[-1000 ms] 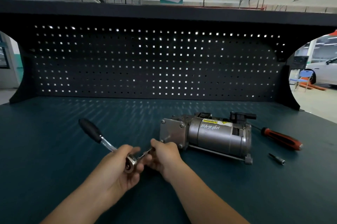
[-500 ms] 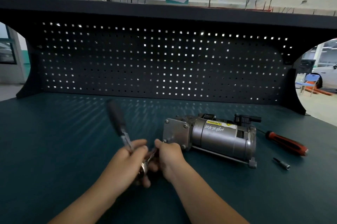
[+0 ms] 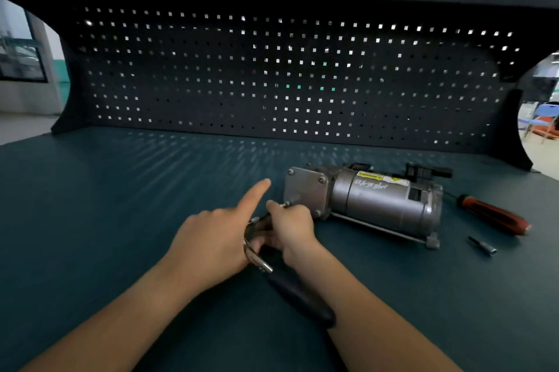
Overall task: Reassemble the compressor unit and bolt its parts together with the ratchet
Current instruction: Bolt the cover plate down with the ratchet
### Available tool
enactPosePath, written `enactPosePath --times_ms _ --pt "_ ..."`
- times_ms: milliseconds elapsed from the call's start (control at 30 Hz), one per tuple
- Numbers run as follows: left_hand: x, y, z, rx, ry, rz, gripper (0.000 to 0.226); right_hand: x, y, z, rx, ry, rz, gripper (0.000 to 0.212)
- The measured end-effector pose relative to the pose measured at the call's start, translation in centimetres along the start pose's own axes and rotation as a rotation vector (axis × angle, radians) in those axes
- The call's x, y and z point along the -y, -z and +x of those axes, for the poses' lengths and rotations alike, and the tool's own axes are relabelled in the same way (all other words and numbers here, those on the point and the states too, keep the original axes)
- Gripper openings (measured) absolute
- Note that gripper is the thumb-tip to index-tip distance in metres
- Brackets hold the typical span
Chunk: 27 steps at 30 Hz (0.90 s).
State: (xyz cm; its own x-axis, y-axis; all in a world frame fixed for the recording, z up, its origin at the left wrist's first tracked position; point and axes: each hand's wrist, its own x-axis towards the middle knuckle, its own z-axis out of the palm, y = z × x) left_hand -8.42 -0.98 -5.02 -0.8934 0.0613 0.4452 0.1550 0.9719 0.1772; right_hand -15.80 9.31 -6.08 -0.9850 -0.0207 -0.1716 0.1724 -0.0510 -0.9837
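The compressor [image 3: 378, 202] is laid on the bench [image 3: 90, 220], right of centre, before the pegboard [image 3: 272, 75]. The screwdriver [image 3: 493, 217] is set to its right, a bit [image 3: 482, 245] just before that. The ratchet [image 3: 299, 296] is held at the compressor's left end, between the left hand [image 3: 211, 244] and the right hand [image 3: 292, 226].

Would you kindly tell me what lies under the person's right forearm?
The black grip of the ratchet runs under the right forearm; the arm covers its far side and end.
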Motion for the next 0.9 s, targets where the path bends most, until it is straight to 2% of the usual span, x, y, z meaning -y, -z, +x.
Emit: enactPosePath --times_ms 33,100,167,233,300,367,400,433,500,567,633,700,733,833,900 --pt "-0.1 0.0 0.1 -0.011 0.025 -0.053 0.081 0.1 0.0 -0.1 -0.019 0.007 0.003 0.02" --pt "-0.6 0.0 0.2 -0.029 0.154 -0.342 0.072 0.1 0.3 0.1 -0.033 0.004 0.032 0.018" --pt "-1.4 0.1 0.4 -0.015 0.388 -0.759 0.045 0.2 0.4 0.0 0.002 -0.058 0.117 0.016" --pt "-1.9 0.0 0.7 0.07 0.679 -1.155 0.034 0.4 0.3 -0.1 0.016 -0.101 0.132 0.016" --pt "-1.7 0.0 0.8 0.16 0.923 -1.55 0.039 0.6 0.4 -0.3 0.023 -0.117 0.144 0.018" --pt "-1.2 0.5 0.8 0.205 1.015 -1.834 0.042 0.7 0.6 -0.3 0.033 -0.129 0.153 0.017" --pt "-1.1 0.8 0.8 0.208 1.011 -1.892 0.042 0.8 0.7 -0.3 0.049 -0.131 0.156 0.016" --pt "-1.0 1.0 0.9 0.21 0.973 -1.888 0.042 0.8 0.7 -0.4 0.067 -0.131 0.153 0.017" --pt "-1.2 1.2 1.1 0.196 0.836 -1.671 0.037 0.8 0.9 -0.4 0.096 -0.13 0.146 0.018" --pt "-1.2 0.9 1.1 0.106 0.638 -1.258 0.03 0.9 1.0 -0.6 0.11 -0.138 0.141 0.019" --pt "-0.6 0.5 0.7 0.002 0.333 -0.763 0.026 0.9 1.0 -0.6 0.096 -0.135 0.129 0.018" --pt "0.0 0.4 0.2 0.015 0.054 -0.314 0.03 0.9 0.8 -0.8 0.081 -0.113 0.151 0.019" --pt "0.1 0.5 0.0 0.027 -0.027 -0.216 0.036 0.7 0.8 -0.6 0.058 -0.08 0.121 0.022" --pt "0.0 0.5 -0.1 0.034 -0.061 -0.252 0.053 0.6 0.4 -0.3 -0.005 -0.013 0.024 0.023" --pt "-0.6 0.2 -0.1 -0.015 0.045 -0.43 0.051 0.7 0.5 -0.3 0.033 -0.04 0.051 0.021"
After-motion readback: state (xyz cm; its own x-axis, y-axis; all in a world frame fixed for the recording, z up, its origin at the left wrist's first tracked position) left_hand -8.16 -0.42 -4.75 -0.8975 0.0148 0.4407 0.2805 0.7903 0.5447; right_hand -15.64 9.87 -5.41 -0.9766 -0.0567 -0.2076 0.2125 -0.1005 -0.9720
